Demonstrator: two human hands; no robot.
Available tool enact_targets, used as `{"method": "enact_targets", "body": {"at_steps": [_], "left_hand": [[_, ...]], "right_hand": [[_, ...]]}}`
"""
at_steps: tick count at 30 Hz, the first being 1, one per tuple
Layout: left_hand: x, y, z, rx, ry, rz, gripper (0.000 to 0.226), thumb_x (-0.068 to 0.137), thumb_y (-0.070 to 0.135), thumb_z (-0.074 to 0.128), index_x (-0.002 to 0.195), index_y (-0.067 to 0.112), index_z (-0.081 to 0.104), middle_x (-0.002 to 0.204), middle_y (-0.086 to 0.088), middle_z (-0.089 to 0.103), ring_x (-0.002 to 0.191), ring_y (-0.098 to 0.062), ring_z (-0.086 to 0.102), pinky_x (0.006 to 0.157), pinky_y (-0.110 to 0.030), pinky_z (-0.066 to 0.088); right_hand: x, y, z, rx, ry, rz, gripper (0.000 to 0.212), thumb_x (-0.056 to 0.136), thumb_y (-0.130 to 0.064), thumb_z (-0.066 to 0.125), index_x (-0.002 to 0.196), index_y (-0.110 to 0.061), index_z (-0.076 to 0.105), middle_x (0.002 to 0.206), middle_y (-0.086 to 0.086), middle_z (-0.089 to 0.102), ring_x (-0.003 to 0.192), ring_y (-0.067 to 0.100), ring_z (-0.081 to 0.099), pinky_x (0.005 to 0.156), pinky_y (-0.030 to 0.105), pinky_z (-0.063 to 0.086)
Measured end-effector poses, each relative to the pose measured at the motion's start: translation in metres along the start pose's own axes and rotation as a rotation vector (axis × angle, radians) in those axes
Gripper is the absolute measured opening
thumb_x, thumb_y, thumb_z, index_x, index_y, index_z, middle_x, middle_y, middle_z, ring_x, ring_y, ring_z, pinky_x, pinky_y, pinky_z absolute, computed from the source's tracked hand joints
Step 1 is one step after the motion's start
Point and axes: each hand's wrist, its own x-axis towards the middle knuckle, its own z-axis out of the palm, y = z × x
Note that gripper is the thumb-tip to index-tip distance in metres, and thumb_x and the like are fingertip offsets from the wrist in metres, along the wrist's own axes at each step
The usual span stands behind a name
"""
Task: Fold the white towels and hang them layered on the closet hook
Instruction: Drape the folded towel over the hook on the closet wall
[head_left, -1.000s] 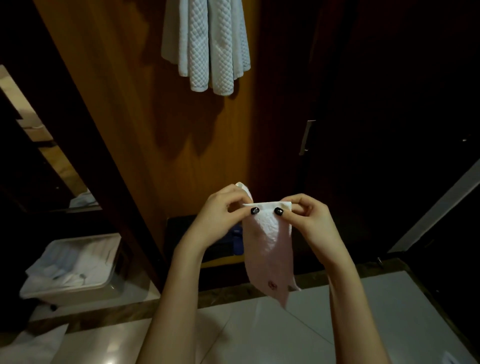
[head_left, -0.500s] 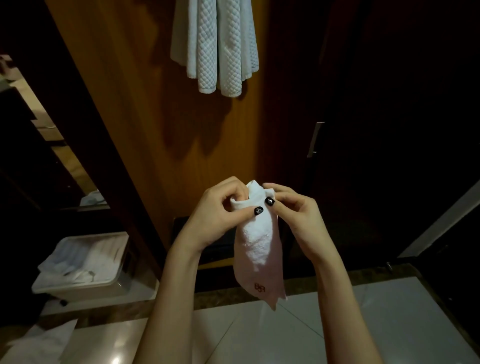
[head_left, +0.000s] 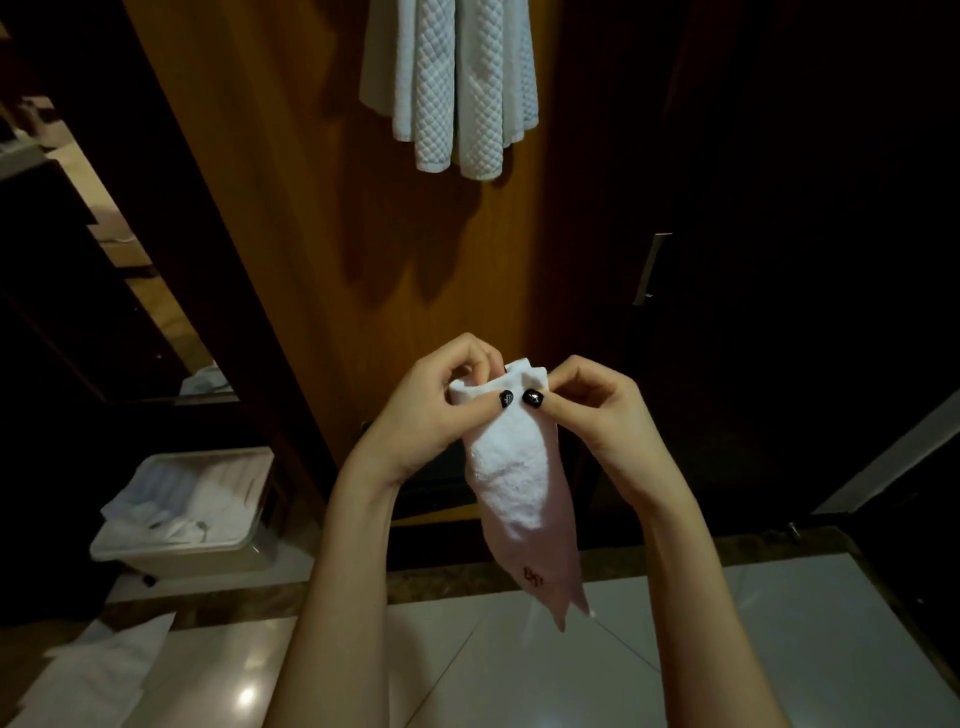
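Note:
A small white towel hangs folded lengthwise in front of me, a dark embroidered mark near its lower end. My left hand pinches its top edge from the left. My right hand pinches the same edge from the right, thumbs almost touching. Above, white quilted towels hang in layers against the wooden closet panel; the hook itself is out of sight beyond the top of the frame.
A clear plastic bin with more white towels sits on the floor at the left. Another white cloth lies at the bottom left on the glossy tiled floor. A dark door with a metal handle stands to the right.
The towel was held spread flat by its top edge; both hands have drawn together and gathered it narrower. The view has tilted down slightly, so the hanging towels sit higher.

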Motion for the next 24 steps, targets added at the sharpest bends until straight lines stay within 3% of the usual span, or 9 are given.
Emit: {"method": "enact_targets", "body": {"at_steps": [5,9,11,13,15,18,21,24], "left_hand": [[-0.005,-0.005,-0.003,-0.03,0.004,-0.051,0.016,0.081,0.012,0.066,0.088,0.019,0.054,0.095,0.008,0.061,0.094,-0.006,0.061,0.077,-0.018,0.048],[-0.004,-0.011,0.0,0.0,0.064,-0.048,0.026,0.084,0.02,0.068,0.105,0.029,0.057,0.109,0.014,0.062,0.112,-0.007,0.059,0.088,-0.026,0.048],[-0.004,-0.013,0.003,-0.032,0.113,-0.046,0.037,0.085,0.022,0.069,0.116,0.037,0.055,0.123,0.01,0.061,0.122,-0.007,0.054,0.094,-0.032,0.047],[-0.006,-0.014,0.005,-0.12,0.104,-0.062,0.05,0.087,0.018,0.068,0.127,0.042,0.053,0.132,0.015,0.058,0.128,-0.005,0.051,0.096,-0.028,0.048],[-0.009,-0.016,0.008,-0.135,0.063,-0.049,0.049,0.089,0.011,0.066,0.125,0.042,0.059,0.132,0.024,0.058,0.128,-0.001,0.05,0.095,-0.019,0.047],[-0.009,-0.016,0.013,-0.108,0.07,-0.042,0.03,0.09,0.004,0.064,0.104,0.028,0.074,0.117,0.01,0.067,0.114,-0.005,0.06,0.086,-0.016,0.049],[-0.003,-0.017,0.019,-0.05,0.195,-0.054,0.031,0.091,0.0,0.061,0.092,0.027,0.075,0.111,-0.004,0.067,0.106,-0.012,0.062,0.083,-0.022,0.05],[0.008,-0.017,0.017,-0.003,0.271,-0.037,0.032,0.093,0.002,0.058,0.094,0.031,0.072,0.107,0.002,0.068,0.106,-0.014,0.062,0.088,-0.03,0.048]], "right_hand": [[-0.003,0.005,0.008,-0.023,0.032,-0.006,0.034,0.079,-0.021,0.072,0.086,0.011,0.062,0.094,0.029,0.063,0.089,0.032,0.064,0.083,0.044,0.052],[-0.004,0.011,0.013,-0.071,0.125,-0.025,0.02,0.085,-0.013,0.071,0.085,0.006,0.064,0.086,0.019,0.065,0.083,0.023,0.064,0.076,0.033,0.054],[-0.003,0.013,0.016,-0.088,0.198,-0.039,0.017,0.087,-0.013,0.071,0.084,0.003,0.066,0.083,0.016,0.065,0.082,0.026,0.064,0.074,0.035,0.054],[0.0,0.013,0.018,-0.075,0.284,-0.055,0.017,0.087,-0.014,0.072,0.08,0.001,0.066,0.078,0.012,0.066,0.078,0.023,0.063,0.071,0.034,0.053],[0.002,0.014,0.017,-0.051,0.353,-0.066,0.017,0.088,-0.014,0.071,0.077,-0.002,0.065,0.073,0.005,0.065,0.074,0.016,0.061,0.069,0.028,0.051],[0.003,0.015,0.019,-0.068,0.402,-0.081,0.015,0.089,-0.015,0.07,0.077,-0.007,0.067,0.071,-0.005,0.065,0.072,0.008,0.062,0.068,0.021,0.051],[0.005,0.014,0.021,-0.065,0.397,-0.078,0.013,0.091,-0.016,0.067,0.083,-0.006,0.07,0.076,0.0,0.067,0.077,0.011,0.064,0.072,0.024,0.053],[0.009,0.013,0.017,-0.065,0.326,-0.072,0.021,0.099,-0.019,0.055,0.104,-0.006,0.071,0.097,0.009,0.071,0.097,0.021,0.067,0.084,0.034,0.054]]}}
